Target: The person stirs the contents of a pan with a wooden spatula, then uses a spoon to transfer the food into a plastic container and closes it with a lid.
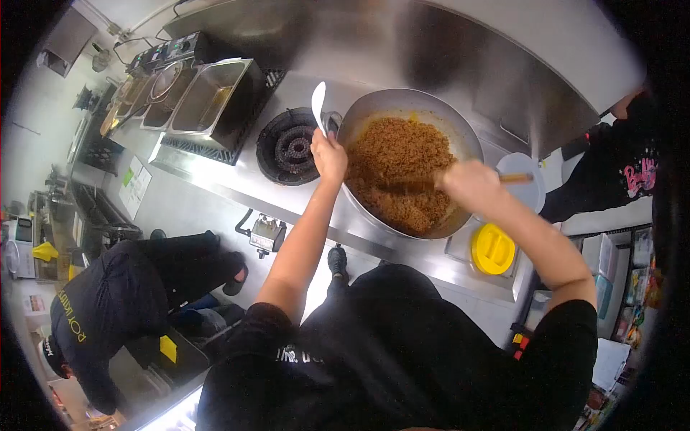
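Your left hand (329, 154) is clenched on the handle of the wok (431, 104). Your right hand (471, 185) grips a wooden spatula (519, 177) sunk in the rice (399, 161). The wok sits on a steel counter (230, 183), just beside a burner (295, 147). Pans (208, 97) stand beyond, with a steel wall (345, 43) behind.

Gas burner (293, 147), steel trays (208, 97), yellow lid (493, 249), white plate (528, 188), crouching person (115, 302)
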Available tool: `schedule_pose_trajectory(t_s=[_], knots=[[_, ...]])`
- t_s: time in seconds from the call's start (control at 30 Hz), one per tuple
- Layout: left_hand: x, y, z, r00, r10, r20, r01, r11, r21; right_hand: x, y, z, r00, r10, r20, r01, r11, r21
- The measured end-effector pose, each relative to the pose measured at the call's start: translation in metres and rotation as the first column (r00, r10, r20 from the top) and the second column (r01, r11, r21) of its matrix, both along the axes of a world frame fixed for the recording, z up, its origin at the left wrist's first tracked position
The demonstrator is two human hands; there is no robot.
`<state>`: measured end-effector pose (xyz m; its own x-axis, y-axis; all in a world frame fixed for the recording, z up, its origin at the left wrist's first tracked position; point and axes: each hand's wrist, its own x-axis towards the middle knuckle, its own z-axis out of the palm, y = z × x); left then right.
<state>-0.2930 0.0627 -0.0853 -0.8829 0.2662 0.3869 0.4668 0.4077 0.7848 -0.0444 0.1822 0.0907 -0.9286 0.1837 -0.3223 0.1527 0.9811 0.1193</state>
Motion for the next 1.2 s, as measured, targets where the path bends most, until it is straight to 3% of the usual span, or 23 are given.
schedule_pose_trajectory(t_s=[0.07, 0.1, 0.17, 0.23, 0.3, 0.43, 0.5, 0.53, 0.67, 0.7, 0.77, 0.87, 0.93, 0.97, 1.03, 1.13, 1.17, 1.2], knots=[[-0.002, -0.001, -0.003, 1.0, 0.005, 0.009, -0.005, 0.999, -0.032, 0.01, -0.034, -0.009, 0.986, 0.009, 0.169, 0.01, 0.994, -0.107], [0.0, 0.001, -0.003, 1.0, 0.012, 0.026, -0.011, 0.998, -0.054, 0.012, -0.05, -0.027, 0.99, 0.012, 0.142, 0.01, 0.988, -0.152], [0.004, 0.0, 0.003, 1.0, 0.016, 0.021, -0.015, 0.999, -0.05, 0.003, -0.054, -0.091, 0.999, -0.043, -0.021, 0.04, 0.99, -0.134], [0.003, 0.0, 0.001, 1.0, 0.007, 0.026, -0.006, 1.0, -0.019, -0.019, -0.03, -0.13, 0.978, -0.028, -0.208, 0.016, 0.998, -0.061], [0.003, 0.001, 0.002, 1.0, 0.017, -0.004, -0.017, 0.999, -0.04, -0.04, 0.004, -0.151, 0.959, -0.038, -0.281, 0.031, 0.999, -0.028], [0.002, -0.001, 0.001, 1.0, -0.015, -0.01, 0.015, 1.0, 0.01, -0.054, 0.018, -0.088, 0.968, -0.162, -0.191, 0.169, 0.985, 0.022], [0.0, -0.002, -0.001, 0.999, -0.009, -0.039, 0.007, 0.999, -0.033, -0.056, 0.03, -0.074, 0.967, -0.162, -0.197, 0.174, 0.984, 0.046], [0.001, -0.001, 0.0, 0.999, 0.003, -0.041, -0.004, 0.999, -0.037, -0.057, 0.033, -0.069, 0.949, -0.121, -0.29, 0.14, 0.989, 0.043], [0.005, -0.002, 0.006, 0.999, 0.023, -0.024, -0.025, 0.996, -0.086, -0.087, 0.05, -0.149, 0.944, -0.112, -0.309, 0.129, 0.991, 0.034], [0.003, 0.0, 0.005, 0.999, 0.034, -0.027, -0.036, 0.996, -0.077, -0.087, 0.033, -0.15, 0.97, -0.122, -0.212, 0.136, 0.989, 0.055], [-0.001, 0.001, -0.003, 0.997, 0.045, -0.063, -0.053, 0.988, -0.145, -0.066, 0.026, -0.16, 0.976, -0.075, -0.203, 0.064, 0.996, -0.059], [0.003, 0.002, 0.004, 0.998, 0.041, -0.04, -0.046, 0.99, -0.131, -0.029, 0.024, -0.1, 0.996, -0.006, -0.088, -0.005, 0.992, -0.129], [0.001, 0.001, -0.002, 0.995, 0.026, -0.094, -0.033, 0.997, -0.075, -0.024, 0.03, -0.053, 0.999, 0.042, 0.001, -0.042, 0.999, -0.034], [0.0, 0.0, -0.001, 0.995, 0.032, -0.096, -0.039, 0.997, -0.071, -0.028, 0.036, -0.032, 0.998, 0.054, -0.041, -0.052, 0.998, 0.047], [0.002, 0.0, 0.001, 0.996, 0.023, -0.082, -0.025, 1.0, -0.018, -0.049, 0.076, -0.043, 0.991, 0.024, -0.132, 0.01, 0.967, 0.254], [0.001, 0.0, 0.005, 0.998, 0.013, -0.056, -0.015, 0.999, -0.036, -0.084, 0.11, -0.059, 0.981, -0.066, -0.184, 0.102, 0.975, 0.197], [0.002, 0.0, 0.004, 0.999, 0.013, -0.043, -0.015, 0.999, -0.037, -0.087, 0.11, -0.086, 0.98, -0.071, -0.185, 0.108, 0.974, 0.2], [0.002, 0.0, 0.002, 0.999, 0.018, -0.051, -0.021, 0.999, -0.051, -0.093, 0.109, -0.122, 0.985, -0.103, -0.136, 0.117, 0.989, 0.094]])
